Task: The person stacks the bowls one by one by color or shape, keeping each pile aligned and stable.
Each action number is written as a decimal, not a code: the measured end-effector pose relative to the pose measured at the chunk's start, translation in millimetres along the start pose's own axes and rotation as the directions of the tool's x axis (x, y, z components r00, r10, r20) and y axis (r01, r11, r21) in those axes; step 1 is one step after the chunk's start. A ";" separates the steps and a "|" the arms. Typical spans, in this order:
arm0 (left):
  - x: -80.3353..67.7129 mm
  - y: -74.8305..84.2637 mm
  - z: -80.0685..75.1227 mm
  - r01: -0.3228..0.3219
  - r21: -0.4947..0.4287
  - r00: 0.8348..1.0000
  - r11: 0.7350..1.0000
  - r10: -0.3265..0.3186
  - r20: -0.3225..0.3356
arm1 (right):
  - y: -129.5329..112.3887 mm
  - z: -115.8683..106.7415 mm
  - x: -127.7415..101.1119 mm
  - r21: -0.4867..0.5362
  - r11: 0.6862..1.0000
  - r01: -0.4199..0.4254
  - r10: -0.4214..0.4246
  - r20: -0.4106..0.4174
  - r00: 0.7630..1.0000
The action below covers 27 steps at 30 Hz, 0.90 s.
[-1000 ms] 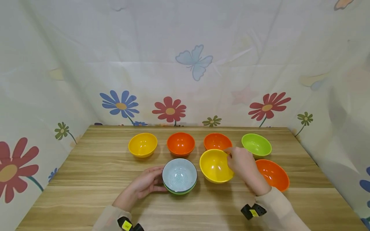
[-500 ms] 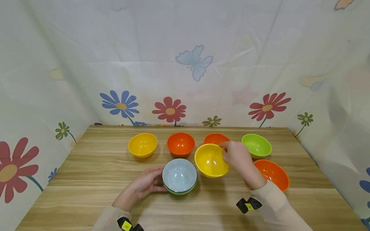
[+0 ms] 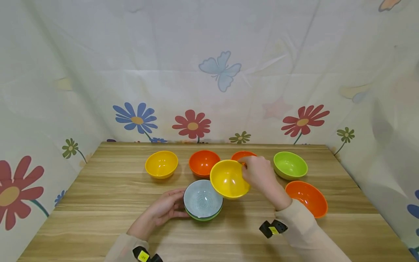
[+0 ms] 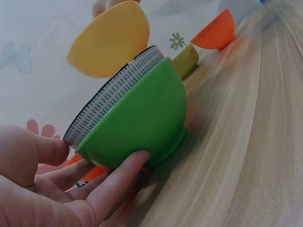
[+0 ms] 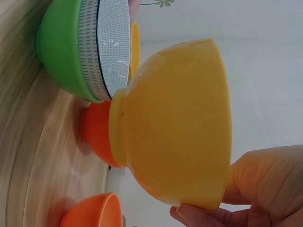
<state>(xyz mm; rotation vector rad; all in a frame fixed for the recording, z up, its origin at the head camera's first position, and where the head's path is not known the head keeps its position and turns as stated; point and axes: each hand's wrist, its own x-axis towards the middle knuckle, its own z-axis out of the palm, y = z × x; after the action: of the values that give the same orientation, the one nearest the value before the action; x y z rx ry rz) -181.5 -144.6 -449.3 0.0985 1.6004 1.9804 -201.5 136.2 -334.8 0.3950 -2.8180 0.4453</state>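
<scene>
- R hand [image 3: 258, 174]: grip pinched on the far-right rim of a yellow bowl [image 3: 229, 179], thumb inside, fingers [image 5: 203, 218] under the rim outside. Bowl is off the table [image 3: 98, 225], tilted, mouth toward the camera in the head view; its lower-left edge overlaps the stacked bowls beside it, contact can't be told.
- L hand [image 3: 162, 210]: grip curled loosely on the left side of a green bowl [image 4: 142, 113], fingers [image 4: 118, 177] at its base, thumb near the rim. Green bowl sits on the table, center-front.
- Inside the green bowl: a pale blue-gray bowl [image 3: 203, 198] w/ ring pattern inside and dash marks on the outer rim, nested, rim a bit above the green one.
- Back row, L to R: yellow-orange bowl [image 3: 162, 164], orange bowl [image 3: 203, 162] partly behind the held one, another orange bowl [image 3: 242, 155] mostly hidden by the R hand, lime green bowl [image 3: 290, 165].
- Front right: orange bowl [image 3: 306, 198], near the R forearm, apart from the rest.
- Both wrists: beige sleeves, black-and-yellow clip on each.
- Behind and to the sides: white cloth backdrop [image 3: 209, 72] w/ flowers and a butterfly.
</scene>
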 end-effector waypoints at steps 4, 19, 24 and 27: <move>-0.4 0.3 0.1 0.001 0.001 1.000 1.000 -0.001 -0.005 | -4.6 1.6 2.5 -0.002 1.000 -0.001 0.001 0.003 1.000; -0.3 -0.5 -0.4 -0.004 0.004 1.000 1.000 0.004 -0.008 | -22.8 14.4 6.0 0.092 0.995 0.035 -0.034 -0.005 0.999; -0.8 -0.2 -0.7 -0.001 0.002 1.000 1.000 0.001 -0.011 | -27.4 19.1 6.1 0.108 0.993 0.048 -0.047 -0.006 0.999; -0.6 -0.3 -1.2 -0.004 -0.001 1.000 1.000 0.004 -0.007 | -29.9 21.6 6.0 0.111 0.992 0.052 -0.052 0.000 0.999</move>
<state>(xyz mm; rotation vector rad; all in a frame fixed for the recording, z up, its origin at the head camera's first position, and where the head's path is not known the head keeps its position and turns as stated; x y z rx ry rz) -181.3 -145.9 -449.7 0.0942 1.6050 1.9861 -202.6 100.3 -345.1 0.4909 -2.7865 0.5923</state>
